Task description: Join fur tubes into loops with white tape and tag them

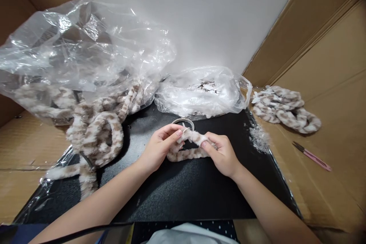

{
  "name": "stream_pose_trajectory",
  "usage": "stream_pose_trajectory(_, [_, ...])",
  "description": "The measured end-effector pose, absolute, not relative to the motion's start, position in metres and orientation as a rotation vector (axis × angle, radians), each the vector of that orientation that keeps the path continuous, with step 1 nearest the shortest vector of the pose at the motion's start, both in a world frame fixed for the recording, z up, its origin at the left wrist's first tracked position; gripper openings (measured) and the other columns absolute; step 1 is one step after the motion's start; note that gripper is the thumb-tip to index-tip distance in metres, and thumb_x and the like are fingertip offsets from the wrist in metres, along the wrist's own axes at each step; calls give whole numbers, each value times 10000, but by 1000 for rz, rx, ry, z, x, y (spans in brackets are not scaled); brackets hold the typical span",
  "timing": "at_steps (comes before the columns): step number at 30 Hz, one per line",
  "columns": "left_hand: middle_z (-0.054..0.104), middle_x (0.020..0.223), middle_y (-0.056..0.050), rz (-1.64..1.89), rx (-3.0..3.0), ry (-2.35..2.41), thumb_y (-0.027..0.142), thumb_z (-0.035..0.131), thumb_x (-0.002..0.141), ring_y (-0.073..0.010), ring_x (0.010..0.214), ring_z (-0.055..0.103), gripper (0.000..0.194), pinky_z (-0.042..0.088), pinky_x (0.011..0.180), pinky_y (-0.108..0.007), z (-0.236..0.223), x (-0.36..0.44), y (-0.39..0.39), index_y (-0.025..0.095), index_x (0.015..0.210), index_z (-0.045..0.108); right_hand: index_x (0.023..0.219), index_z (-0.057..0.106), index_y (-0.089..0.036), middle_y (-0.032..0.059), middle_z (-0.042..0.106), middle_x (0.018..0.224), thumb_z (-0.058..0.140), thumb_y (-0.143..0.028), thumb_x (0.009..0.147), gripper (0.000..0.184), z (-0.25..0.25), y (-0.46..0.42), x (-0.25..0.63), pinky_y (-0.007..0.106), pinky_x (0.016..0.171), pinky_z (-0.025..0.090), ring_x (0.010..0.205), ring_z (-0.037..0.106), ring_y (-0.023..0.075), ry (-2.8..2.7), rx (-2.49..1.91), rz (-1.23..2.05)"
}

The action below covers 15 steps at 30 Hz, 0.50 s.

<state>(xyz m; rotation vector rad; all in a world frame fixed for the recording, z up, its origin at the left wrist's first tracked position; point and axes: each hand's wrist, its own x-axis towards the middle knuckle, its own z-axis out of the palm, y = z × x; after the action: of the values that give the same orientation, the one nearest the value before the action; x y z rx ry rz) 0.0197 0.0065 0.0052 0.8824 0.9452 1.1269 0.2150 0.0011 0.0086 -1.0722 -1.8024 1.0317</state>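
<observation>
A loop of fluffy white-and-brown plush strip [188,155] is held just above the black work surface [171,194]. My left hand [160,145] pinches its left end, where a small white piece [184,126] sticks up between the fingers. My right hand [222,155] is closed round the right side of the same loop, thumb on top. Right behind the left fingertips lies a thin pale ring [185,120], partly hidden by the fingers. I cannot tell whether the ring touches the plush.
A large clear plastic bag [94,53] on the left spills several plush loops [98,133]. A smaller bag [200,91] with white bits stands at the back. More plush loops [286,108] and pink-handled snips [313,157] lie on the right-hand cardboard [328,198], beside clear scraps [259,138].
</observation>
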Motion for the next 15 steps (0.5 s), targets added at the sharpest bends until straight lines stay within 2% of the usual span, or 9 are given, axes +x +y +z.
stream_pose_trajectory(6, [723, 804, -42, 1069, 938, 881, 250, 817, 665, -129, 717, 649, 220, 520, 689, -214, 2, 23, 3, 167, 856, 747, 684, 534, -176, -39, 462, 597, 474, -261, 908, 246, 8, -2, 209, 230, 551, 319, 545, 422, 92, -1867, -1052, 991])
stream_pose_trajectory(9, [704, 753, -43, 977, 972, 869, 259, 799, 689, -121, 633, 625, 209, 491, 581, -201, 2, 25, 0, 153, 857, 734, 659, 502, -181, -41, 447, 586, 475, -259, 911, 265, 9, -5, 207, 229, 548, 318, 541, 418, 93, -1858, -1076, 985])
stream_pose_trajectory(11, [676, 693, -35, 901, 998, 878, 277, 779, 717, -95, 532, 571, 206, 414, 465, -170, 2, 26, -1, 145, 863, 719, 662, 486, -188, -41, 451, 588, 471, -257, 917, 265, 10, -6, 206, 230, 549, 322, 543, 426, 96, -1859, -1081, 982])
stream_pose_trajectory(13, [660, 670, -26, 890, 1009, 884, 284, 773, 726, -86, 507, 551, 213, 384, 439, -160, 2, 27, -2, 147, 876, 709, 745, 512, -195, -34, 502, 641, 484, -259, 916, 184, 10, -6, 207, 230, 575, 349, 576, 469, 105, -1851, -1086, 985])
stream_pose_trajectory(15, [681, 730, -38, 974, 1022, 896, 271, 780, 718, -108, 611, 606, 213, 462, 541, -176, 3, 27, 0, 150, 880, 715, 896, 528, -206, -22, 560, 740, 519, -261, 899, 55, 9, -6, 208, 233, 615, 385, 638, 523, 120, -1800, -1099, 992])
